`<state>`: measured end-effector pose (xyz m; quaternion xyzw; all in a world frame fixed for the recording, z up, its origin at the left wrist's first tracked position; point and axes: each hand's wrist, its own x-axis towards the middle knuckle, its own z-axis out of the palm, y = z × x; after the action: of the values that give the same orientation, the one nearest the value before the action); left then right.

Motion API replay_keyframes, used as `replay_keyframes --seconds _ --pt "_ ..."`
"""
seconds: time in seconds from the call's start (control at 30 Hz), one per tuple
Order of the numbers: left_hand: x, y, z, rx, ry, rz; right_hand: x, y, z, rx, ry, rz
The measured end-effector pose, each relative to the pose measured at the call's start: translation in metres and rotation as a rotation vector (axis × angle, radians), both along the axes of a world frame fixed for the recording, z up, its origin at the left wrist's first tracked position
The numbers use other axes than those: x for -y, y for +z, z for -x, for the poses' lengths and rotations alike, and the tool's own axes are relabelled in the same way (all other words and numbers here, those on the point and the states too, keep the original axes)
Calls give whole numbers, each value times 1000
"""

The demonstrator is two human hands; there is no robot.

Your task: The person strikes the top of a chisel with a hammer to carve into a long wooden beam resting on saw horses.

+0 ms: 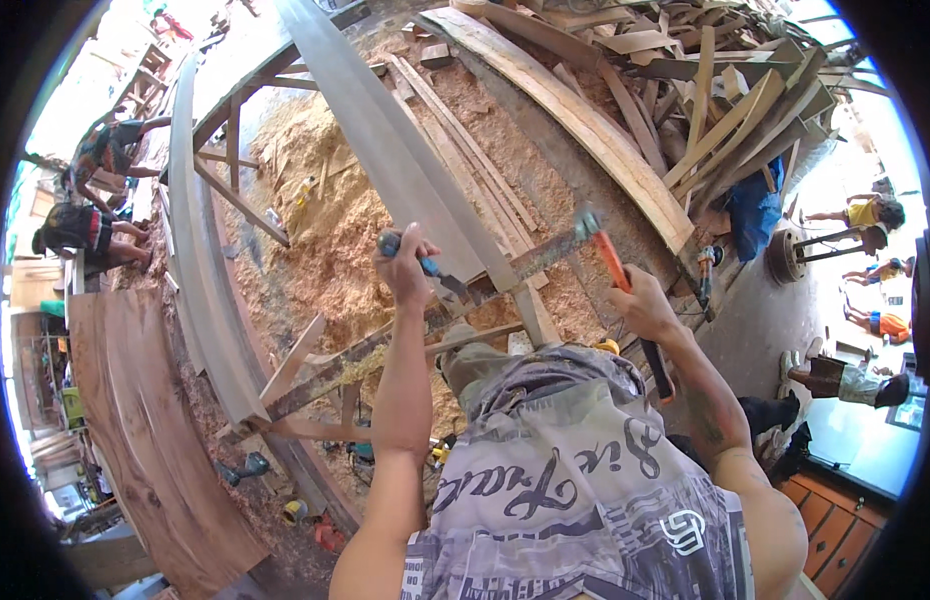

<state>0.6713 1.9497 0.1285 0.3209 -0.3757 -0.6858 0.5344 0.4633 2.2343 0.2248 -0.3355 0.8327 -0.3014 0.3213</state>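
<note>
My left hand (pixel 409 268) is closed around the blue handle of a chisel (pixel 429 267). The chisel's blade points down and right, at the near end of a long, smooth wooden beam (pixel 385 130). In my right hand (pixel 641 304) is a hammer (pixel 611 258) with an orange and black handle, gripped partway along it. The hammer's head is raised to the right of the chisel, apart from it, and looks slightly blurred. Beneath the beam's near end runs a rough wooden crosspiece (pixel 545 256).
Sawdust and shavings (pixel 315 240) cover the ground. A second long beam (pixel 200 240) and a wide brown slab (pixel 150 430) lie left. Offcuts (pixel 725 110) are heaped at the far right, near a pale plank (pixel 585 120). People work at far left (pixel 95 190); others are at right.
</note>
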Motion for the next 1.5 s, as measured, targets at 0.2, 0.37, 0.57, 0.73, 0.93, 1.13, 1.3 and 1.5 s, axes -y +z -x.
replay_keyframes --seconds 0.2,0.37,0.57,0.73,0.93,1.13,1.3,1.5 --pt "-43 -16 -11 6 5 473 -15 -15 9 -15 -54 -33" --pt "-55 -84 -9 -83 -104 379 -6 -21 -16 -17 -16 101" --pt "-77 -12 -14 230 -20 901 -9 10 -47 175 -39 90" --pt "-104 -6 -22 291 -72 1011 -24 2 -37 100 -16 158" --pt "-113 -44 -12 328 -124 994 -23 30 -41 159 -63 115" --pt "-122 -16 3 199 -155 1161 -29 35 -38 167 -123 183" --pt "-112 -20 0 256 -88 1152 -28 35 -41 138 -99 148" --pt "-103 -25 -5 376 -70 1153 -23 38 -42 157 -78 136"
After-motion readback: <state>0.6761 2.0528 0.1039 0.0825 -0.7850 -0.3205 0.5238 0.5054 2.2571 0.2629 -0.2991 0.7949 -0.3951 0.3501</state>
